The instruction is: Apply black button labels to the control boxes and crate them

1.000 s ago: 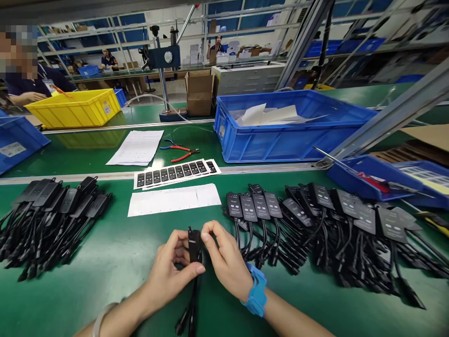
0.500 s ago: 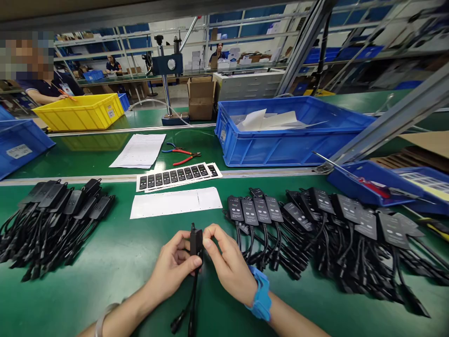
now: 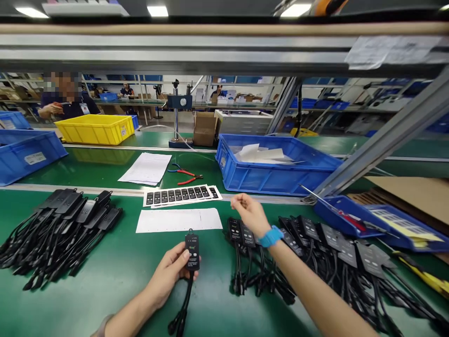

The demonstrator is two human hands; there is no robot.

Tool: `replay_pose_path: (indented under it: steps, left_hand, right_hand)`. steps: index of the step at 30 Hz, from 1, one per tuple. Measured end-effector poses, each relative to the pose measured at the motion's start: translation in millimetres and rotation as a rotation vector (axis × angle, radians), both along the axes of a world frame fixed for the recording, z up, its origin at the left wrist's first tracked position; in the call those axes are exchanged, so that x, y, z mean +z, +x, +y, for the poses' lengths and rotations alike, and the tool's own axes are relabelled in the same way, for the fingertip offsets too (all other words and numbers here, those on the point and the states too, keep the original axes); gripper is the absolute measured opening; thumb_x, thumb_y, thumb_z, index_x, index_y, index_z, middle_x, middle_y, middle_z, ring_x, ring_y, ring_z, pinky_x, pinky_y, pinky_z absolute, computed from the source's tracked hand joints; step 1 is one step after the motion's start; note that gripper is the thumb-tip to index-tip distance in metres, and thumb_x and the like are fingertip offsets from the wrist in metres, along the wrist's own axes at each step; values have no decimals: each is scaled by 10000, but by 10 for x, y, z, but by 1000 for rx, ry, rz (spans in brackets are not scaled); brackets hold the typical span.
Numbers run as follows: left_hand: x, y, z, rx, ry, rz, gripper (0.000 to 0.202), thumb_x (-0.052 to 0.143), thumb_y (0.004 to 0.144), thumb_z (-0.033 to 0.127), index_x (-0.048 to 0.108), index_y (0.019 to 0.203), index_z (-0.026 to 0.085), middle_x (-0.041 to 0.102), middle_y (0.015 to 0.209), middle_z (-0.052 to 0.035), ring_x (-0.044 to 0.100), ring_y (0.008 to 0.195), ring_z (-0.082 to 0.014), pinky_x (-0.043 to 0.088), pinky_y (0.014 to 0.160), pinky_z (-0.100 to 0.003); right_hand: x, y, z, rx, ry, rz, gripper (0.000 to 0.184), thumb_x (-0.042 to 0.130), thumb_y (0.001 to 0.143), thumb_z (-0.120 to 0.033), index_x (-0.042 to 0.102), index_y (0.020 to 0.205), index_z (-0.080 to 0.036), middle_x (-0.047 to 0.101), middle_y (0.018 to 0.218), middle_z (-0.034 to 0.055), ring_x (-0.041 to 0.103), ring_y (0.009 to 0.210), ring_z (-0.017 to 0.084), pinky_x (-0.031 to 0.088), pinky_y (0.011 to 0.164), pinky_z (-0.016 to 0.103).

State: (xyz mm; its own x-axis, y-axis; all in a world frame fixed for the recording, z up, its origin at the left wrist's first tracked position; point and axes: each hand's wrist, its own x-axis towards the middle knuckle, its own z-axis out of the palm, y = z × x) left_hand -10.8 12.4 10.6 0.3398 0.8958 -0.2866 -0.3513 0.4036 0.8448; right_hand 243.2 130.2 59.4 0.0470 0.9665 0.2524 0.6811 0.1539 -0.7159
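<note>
My left hand point(image 3: 170, 269) is closed round a small black controller box point(image 3: 192, 260), its printed face and buttons toward me and its cables hanging down. The thumb rests on the box's left edge. My right hand point(image 3: 252, 215) is raised beyond the near boxes of the right-hand pile point(image 3: 329, 236), fingers curled together; whether anything is in them I cannot make out. A blank white strip point(image 3: 178, 220) lies beyond my left hand. Behind it are sheets of black labels point(image 3: 177, 194). More black boxes with cables point(image 3: 68, 206) lie heaped on the left.
Red-and-blue pliers point(image 3: 185, 175) and a stack of papers point(image 3: 147, 168) lie farther back. A blue bin point(image 3: 263, 180) holds white sheets. A slanted metal post point(image 3: 386, 135) rises at right, near small blue trays point(image 3: 345, 215). A co-worker sits behind a yellow bin point(image 3: 93, 131).
My right hand has left the controller box and moved right and away from me, over the right pile. The box has turned face-on in my left hand. The view has tilted up.
</note>
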Motion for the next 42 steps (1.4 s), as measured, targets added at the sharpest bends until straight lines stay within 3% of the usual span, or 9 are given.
replay_pose_path:
  steps: [5, 9, 11, 13, 15, 23, 26, 33, 42]
  left_hand:
    - [-5, -8, 41, 29, -9, -110, 572, 733, 773, 514, 621, 1203, 153, 677, 939, -101, 631, 707, -157, 497, 698, -308]
    - [-3, 2, 56, 49, 1, -158, 525, 736, 781, 491, 639, 1167, 149, 679, 932, -96, 636, 722, -158, 499, 716, -314]
    - [5, 11, 45, 37, 17, -191, 484, 723, 801, 471, 650, 1162, 157, 686, 965, -99, 646, 762, -166, 500, 738, -313]
    - [16, 19, 25, -11, 44, -213, 449, 690, 835, 454, 658, 1170, 157, 694, 1011, -112, 656, 841, -190, 501, 780, -322]
    - [25, 19, 3, -75, 73, -203, 454, 662, 857, 453, 661, 1187, 141, 699, 1046, -130, 655, 924, -217, 494, 842, -344]
    - [66, -24, -44, -126, 94, -31, 624, 695, 806, 519, 584, 1302, 157, 685, 1128, -157, 653, 962, -227, 488, 905, -386]
    - [92, 3, -80, -113, 176, -7, 627, 722, 784, 514, 594, 1297, 178, 686, 1113, -140, 656, 954, -226, 503, 867, -362]
    - [197, 42, -142, 1, 292, -48, 531, 715, 791, 502, 689, 1188, 149, 698, 765, -65, 613, 656, -147, 513, 684, -286]
    - [277, -17, -97, -14, 309, -19, 413, 664, 819, 510, 769, 1028, 169, 616, 677, -29, 573, 569, -126, 513, 604, -257]
  right_hand:
    - [203, 150, 281, -92, 67, -269, 481, 569, 793, -120, 545, 1273, -113, 551, 1280, 231, 469, 1249, 374, 361, 1012, 571]
    - [110, -324, -264, 317, 3, -264, 386, 508, 909, -251, 567, 1285, -190, 631, 1151, 117, 633, 951, 218, 535, 820, 361]
    - [-1, -631, -630, 512, -28, -198, 693, 668, 825, -383, 406, 1439, -195, 588, 1204, 120, 619, 984, 235, 539, 830, 367]
    - [-90, -866, -907, 538, -38, -215, 932, 766, 724, -404, 297, 1497, -181, 534, 1276, 144, 581, 1092, 291, 510, 912, 417]
    - [-119, -953, -1033, 498, -58, -239, 858, 714, 770, -316, 283, 1502, -188, 517, 1278, 142, 586, 1088, 289, 505, 918, 419]
    - [263, -242, -948, 306, -35, -253, 746, 715, 756, -230, 422, 1439, -163, 580, 1095, 101, 610, 1008, 257, 508, 911, 403]
    - [295, -261, -1120, 337, 12, -153, 660, 705, 768, -229, 497, 1392, -180, 637, 1079, 95, 627, 995, 255, 530, 880, 381]
    - [-80, -718, -1478, 445, 23, 118, 528, 656, 845, -260, 547, 1359, -205, 689, 1100, 95, 681, 962, 242, 586, 788, 291]
    - [-484, -751, -1592, 356, 112, 105, 682, 655, 874, -428, 413, 1476, -219, 644, 1217, 132, 695, 941, 251, 600, 702, 258]
